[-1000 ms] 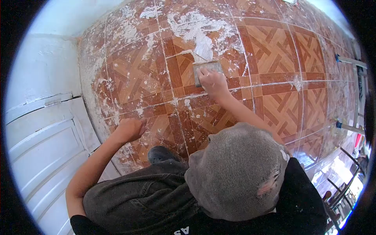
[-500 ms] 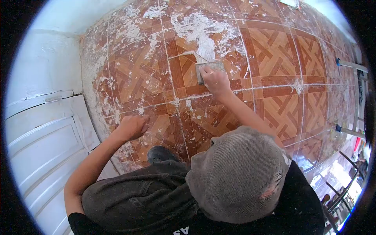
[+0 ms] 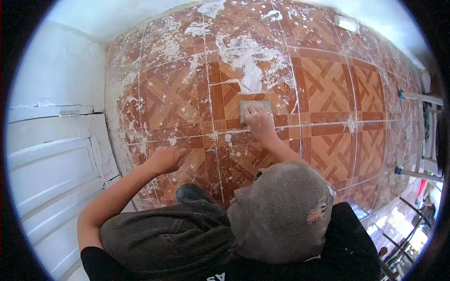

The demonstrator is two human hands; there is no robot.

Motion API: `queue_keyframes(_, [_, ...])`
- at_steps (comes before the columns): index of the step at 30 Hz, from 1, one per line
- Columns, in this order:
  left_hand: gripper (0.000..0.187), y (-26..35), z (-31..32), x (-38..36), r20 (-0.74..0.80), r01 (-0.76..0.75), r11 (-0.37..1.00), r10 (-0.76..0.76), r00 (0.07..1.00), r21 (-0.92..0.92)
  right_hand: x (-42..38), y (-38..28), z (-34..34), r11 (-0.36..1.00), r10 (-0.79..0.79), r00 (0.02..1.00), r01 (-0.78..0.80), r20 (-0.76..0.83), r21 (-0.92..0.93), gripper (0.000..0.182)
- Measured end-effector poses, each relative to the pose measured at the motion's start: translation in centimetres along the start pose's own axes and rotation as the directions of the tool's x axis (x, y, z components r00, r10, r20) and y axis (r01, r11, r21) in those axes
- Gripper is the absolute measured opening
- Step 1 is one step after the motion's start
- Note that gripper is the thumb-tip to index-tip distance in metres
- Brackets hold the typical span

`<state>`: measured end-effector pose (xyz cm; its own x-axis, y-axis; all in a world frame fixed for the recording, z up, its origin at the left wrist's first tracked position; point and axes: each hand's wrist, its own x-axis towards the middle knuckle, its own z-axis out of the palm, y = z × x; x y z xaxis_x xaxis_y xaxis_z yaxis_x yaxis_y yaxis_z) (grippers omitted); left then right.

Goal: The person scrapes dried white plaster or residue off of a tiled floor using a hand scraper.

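Note:
My right hand [image 3: 260,122] grips a flat, grey, square-edged scraper [image 3: 248,104], its plate lying low over the wood-pattern floor tiles [image 3: 328,86]. Fingers press on top of the plate, so any handle is hidden. Just beyond its far edge, a white plaster-like smear [image 3: 252,77] runs down from a larger crusted patch [image 3: 246,50]. Off to the left, my left hand [image 3: 168,159] hovers near the knee with its fingers curled in; nothing shows in it.
A white panelled door [image 3: 51,164] and a pale wall [image 3: 65,70] border the left side. At the far right stands a metal frame with blue feet [image 3: 401,93]. A white cylindrical object [image 3: 347,23] lies near the far wall. Dried white spots cover many tiles.
My right hand has drawn the scraper slightly back toward me, leaving a small gap below the white smear. The view has shifted; my left hand stays curled near the knee.

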<state>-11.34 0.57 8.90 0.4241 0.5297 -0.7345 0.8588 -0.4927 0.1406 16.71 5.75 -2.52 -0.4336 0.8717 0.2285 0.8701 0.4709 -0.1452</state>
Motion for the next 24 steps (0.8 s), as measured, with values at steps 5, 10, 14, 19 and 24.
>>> queue_keyframes(5, [0.023, -0.1, 0.4, 0.4, -0.032, -0.005, 0.999, 0.004, 0.999, -0.035, 2.1, 0.5, -1.1, 0.996, 0.083, 0.985, -0.087, 0.152, 0.024, 0.019])
queue_keyframes(10, [0.024, -0.2, 0.1, 0.8, -0.211, -0.119, 0.990, 0.100, 0.972, -0.078, 0.8, 0.1, 0.0, 1.000, 0.008, 0.996, -0.010, -0.084, -0.020, 0.017])
queue_keyframes(14, [0.022, 1.1, 1.0, 1.3, -0.142, -0.153, 0.986, 0.142, 0.980, -0.068, 2.1, 0.4, -1.5, 0.998, 0.049, 0.995, -0.047, 0.083, -0.029, 0.010])
queue_keyframes(19, [0.021, 1.1, 1.5, 1.9, -0.134, -0.180, 0.983, 0.174, 0.976, -0.033, 1.5, 0.4, -0.8, 1.000, 0.009, 0.997, -0.007, 0.074, -0.030, 0.017])
queue_keyframes(24, [0.021, 1.5, 2.0, 2.4, -0.072, -0.195, 0.980, 0.197, 0.978, 0.027, 1.6, 0.5, -0.9, 0.999, 0.022, 0.995, -0.018, 0.101, -0.040, 0.023])
